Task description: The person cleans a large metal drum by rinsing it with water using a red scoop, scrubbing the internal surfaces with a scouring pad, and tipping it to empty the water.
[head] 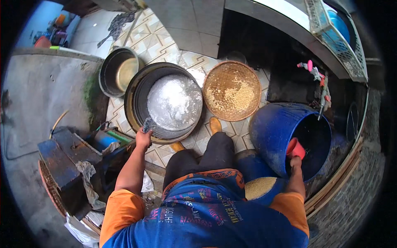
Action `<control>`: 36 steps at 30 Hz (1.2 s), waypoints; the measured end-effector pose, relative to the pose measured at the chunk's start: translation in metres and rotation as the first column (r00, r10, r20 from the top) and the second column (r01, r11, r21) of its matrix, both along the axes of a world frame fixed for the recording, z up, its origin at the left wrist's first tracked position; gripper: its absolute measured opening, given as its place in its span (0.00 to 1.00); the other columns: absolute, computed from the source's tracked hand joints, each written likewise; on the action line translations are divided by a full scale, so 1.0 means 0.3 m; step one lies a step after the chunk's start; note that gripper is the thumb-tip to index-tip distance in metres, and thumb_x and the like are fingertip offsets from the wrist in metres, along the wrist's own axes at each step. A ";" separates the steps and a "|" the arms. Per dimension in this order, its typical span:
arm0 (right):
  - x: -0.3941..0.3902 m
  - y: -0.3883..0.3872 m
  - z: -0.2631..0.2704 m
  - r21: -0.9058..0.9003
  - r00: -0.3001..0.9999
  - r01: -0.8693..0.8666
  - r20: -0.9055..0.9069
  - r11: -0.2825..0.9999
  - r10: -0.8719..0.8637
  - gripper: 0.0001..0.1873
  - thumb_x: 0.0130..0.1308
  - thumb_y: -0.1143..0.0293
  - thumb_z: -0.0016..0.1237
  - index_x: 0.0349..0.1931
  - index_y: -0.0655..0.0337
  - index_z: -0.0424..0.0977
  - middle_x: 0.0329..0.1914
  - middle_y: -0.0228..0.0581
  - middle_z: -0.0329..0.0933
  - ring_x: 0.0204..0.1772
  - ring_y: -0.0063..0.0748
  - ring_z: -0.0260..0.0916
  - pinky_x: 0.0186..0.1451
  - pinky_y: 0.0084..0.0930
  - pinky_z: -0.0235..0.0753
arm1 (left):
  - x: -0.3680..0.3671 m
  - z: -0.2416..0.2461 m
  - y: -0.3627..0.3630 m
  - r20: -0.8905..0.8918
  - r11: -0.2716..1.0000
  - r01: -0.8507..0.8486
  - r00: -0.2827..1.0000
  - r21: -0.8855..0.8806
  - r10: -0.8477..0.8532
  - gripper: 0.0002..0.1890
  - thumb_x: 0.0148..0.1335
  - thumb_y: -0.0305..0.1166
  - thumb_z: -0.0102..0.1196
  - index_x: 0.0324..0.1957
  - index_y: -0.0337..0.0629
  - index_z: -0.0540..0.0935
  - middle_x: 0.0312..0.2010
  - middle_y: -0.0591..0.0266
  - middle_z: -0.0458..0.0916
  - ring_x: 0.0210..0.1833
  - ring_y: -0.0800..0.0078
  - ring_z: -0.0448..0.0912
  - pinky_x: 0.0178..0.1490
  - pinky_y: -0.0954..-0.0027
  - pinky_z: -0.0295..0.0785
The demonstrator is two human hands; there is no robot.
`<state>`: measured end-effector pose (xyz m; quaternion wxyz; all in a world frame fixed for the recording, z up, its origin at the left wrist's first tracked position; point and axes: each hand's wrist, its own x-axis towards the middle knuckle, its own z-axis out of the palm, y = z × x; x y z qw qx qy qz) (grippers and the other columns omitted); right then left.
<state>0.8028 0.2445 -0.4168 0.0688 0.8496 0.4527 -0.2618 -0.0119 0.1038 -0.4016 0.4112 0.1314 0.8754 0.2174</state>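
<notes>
My left hand (144,138) grips a dark, speckled scouring pad (147,124) at the near left rim of a large round metal basin (136,116), whose inside is bright and shiny. On the right, my right hand (295,162) holds a red plastic dipper (296,149) at the mouth of a big blue plastic drum (273,130); the drum's inside is dark. A round woven bamboo tray (229,63) with pale beans or grains (237,98) scattered on it lies on the floor between basin and drum.
Behind the basin at left stands a smaller metal pot (105,73). A machine with a dark metal housing (66,161) is at my left. Below the drum, a blue container holds pale grains (259,187). A tap (322,102) with pink handles hangs over the drum, near a plastic crate (338,46).
</notes>
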 end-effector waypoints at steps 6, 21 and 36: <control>-0.406 0.166 0.166 -0.230 0.483 0.621 -0.641 0.750 -0.597 0.09 0.68 0.64 0.45 0.46 0.54 0.73 0.24 0.22 0.72 0.17 0.10 0.57 0.13 0.12 0.50 | -0.008 0.053 -0.184 -0.141 0.995 -0.092 0.986 -0.049 0.084 0.20 0.53 0.31 0.62 0.49 0.36 0.79 0.40 0.53 0.83 0.43 0.64 0.81 0.49 0.66 0.72; -0.990 -0.077 0.965 0.405 0.590 0.597 -0.806 0.693 -0.037 0.16 0.70 0.65 0.46 0.55 0.60 0.67 0.32 0.28 0.71 0.17 0.08 0.52 0.14 0.09 0.49 | -0.184 -0.146 -0.318 -0.336 0.985 0.087 0.932 -0.152 -0.134 0.21 0.53 0.41 0.61 0.39 0.31 0.78 0.37 0.37 0.80 0.45 0.45 0.78 0.50 0.54 0.73; -2.358 -0.053 0.370 0.178 0.245 -0.813 -0.760 0.555 0.602 0.17 0.62 0.69 0.52 0.50 0.67 0.74 0.32 0.33 0.77 0.27 0.24 0.70 0.30 0.21 0.69 | -0.575 -0.409 -0.460 -0.313 0.988 -0.080 0.949 -0.133 0.035 0.21 0.59 0.37 0.56 0.52 0.37 0.72 0.49 0.42 0.76 0.54 0.48 0.73 0.56 0.54 0.69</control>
